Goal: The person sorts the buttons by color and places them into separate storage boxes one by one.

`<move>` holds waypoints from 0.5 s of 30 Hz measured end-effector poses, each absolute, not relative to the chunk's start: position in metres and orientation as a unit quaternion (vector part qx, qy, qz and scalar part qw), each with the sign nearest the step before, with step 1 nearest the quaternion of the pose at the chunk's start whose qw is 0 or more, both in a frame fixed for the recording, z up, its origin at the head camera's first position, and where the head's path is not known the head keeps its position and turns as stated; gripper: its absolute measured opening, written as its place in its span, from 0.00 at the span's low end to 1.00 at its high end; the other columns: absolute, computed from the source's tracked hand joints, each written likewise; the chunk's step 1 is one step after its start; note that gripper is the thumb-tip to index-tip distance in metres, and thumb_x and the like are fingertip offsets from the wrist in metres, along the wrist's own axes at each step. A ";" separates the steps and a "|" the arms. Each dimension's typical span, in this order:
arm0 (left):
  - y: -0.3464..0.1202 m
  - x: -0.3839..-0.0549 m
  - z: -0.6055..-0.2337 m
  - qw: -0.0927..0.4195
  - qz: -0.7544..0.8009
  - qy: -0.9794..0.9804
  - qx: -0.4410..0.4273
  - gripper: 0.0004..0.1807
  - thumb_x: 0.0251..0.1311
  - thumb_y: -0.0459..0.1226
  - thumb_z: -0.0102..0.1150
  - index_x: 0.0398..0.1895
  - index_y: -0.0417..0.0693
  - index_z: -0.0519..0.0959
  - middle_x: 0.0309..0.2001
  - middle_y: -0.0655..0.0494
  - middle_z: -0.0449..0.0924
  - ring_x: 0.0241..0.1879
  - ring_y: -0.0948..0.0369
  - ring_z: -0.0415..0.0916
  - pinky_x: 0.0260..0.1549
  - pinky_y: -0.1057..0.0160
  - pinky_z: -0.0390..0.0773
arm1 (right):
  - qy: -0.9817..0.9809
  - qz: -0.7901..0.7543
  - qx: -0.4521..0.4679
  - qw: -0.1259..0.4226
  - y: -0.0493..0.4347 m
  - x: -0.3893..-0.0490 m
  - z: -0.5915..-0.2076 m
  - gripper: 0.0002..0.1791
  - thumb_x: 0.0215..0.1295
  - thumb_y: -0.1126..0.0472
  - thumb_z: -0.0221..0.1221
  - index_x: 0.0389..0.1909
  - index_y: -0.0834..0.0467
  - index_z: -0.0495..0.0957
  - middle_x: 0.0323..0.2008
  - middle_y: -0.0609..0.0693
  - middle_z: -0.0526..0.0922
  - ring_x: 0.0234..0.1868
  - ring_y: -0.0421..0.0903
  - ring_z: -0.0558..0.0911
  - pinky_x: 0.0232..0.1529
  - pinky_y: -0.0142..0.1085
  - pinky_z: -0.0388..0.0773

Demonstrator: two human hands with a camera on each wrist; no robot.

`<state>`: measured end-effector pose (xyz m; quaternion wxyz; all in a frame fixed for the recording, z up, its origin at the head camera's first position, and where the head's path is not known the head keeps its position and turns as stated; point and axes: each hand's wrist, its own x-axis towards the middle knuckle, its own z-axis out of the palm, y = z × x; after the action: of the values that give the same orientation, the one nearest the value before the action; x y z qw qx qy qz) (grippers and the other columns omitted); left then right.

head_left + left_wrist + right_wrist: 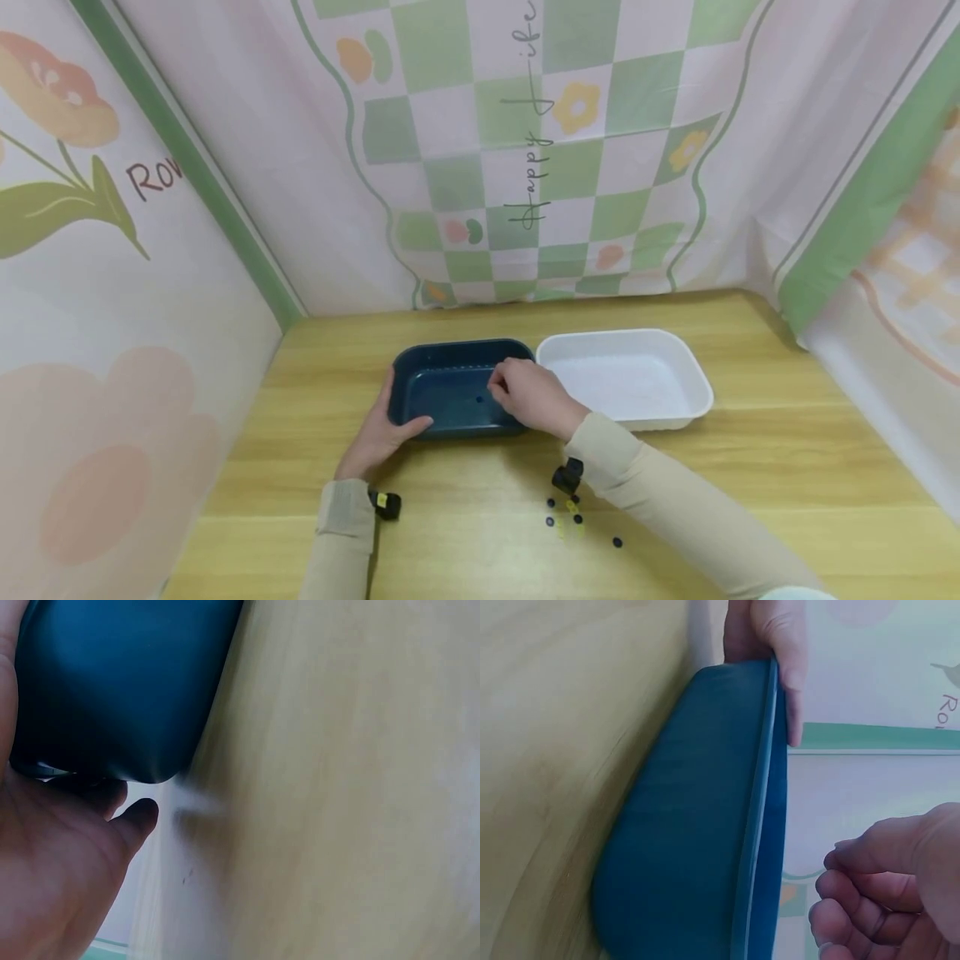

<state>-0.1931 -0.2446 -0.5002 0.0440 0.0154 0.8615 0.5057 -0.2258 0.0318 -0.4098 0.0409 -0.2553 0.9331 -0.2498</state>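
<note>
A dark blue plastic tray [442,427] lies on the table, with a small dark round piece [479,399] showing inside it. At the tray's left end, my left hand [378,433] grips the wall, thumb over the near rim; the left wrist view has the palm and fingers against the tray [120,682]. Above the tray's right part is my right hand [532,393]. Its fingers are curled and the thumb lies near the index finger in the right wrist view, where this hand [892,885] shows nothing between the fingertips.
A white tray [693,407] stands right beside the blue one. Several small dark round pieces [577,519] and small yellow pieces [572,506] are scattered on the wooden table [465,533], near the right forearm. Printed curtains [480,167] hang behind and at both sides.
</note>
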 end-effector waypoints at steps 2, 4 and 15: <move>-0.244 -0.192 -0.500 0.044 0.504 0.862 0.014 0.60 0.54 0.52 0.69 0.78 0.65 0.33 0.78 0.59 0.32 0.75 0.49 0.36 0.70 0.42 0.45 | 0.933 -0.248 -0.257 0.035 0.034 -0.222 -0.410 0.05 0.68 0.60 0.59 0.34 0.55 0.82 0.30 0.44 0.77 0.26 0.41 0.73 0.27 0.34 0.73; -0.244 -0.192 -0.500 0.044 0.502 0.864 0.012 0.60 0.54 0.52 0.69 0.78 0.64 0.33 0.78 0.59 0.32 0.75 0.49 0.37 0.70 0.42 0.45 | 0.934 -0.246 -0.259 0.028 0.037 -0.218 -0.411 0.05 0.68 0.60 0.59 0.34 0.55 0.82 0.30 0.43 0.76 0.26 0.41 0.72 0.27 0.34 0.72; -0.243 -0.194 -0.500 0.036 0.499 0.866 0.013 0.61 0.54 0.52 0.69 0.78 0.62 0.33 0.78 0.55 0.33 0.75 0.46 0.37 0.70 0.41 0.46 | 0.933 -0.253 -0.255 0.024 0.051 -0.201 -0.409 0.03 0.65 0.60 0.61 0.33 0.54 0.82 0.28 0.42 0.75 0.26 0.40 0.72 0.28 0.33 0.74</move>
<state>-0.1936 -0.2433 -0.5003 0.0364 0.0127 0.8659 0.4987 -0.2007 0.0505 -0.4089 0.0236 -0.2553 0.9330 -0.2526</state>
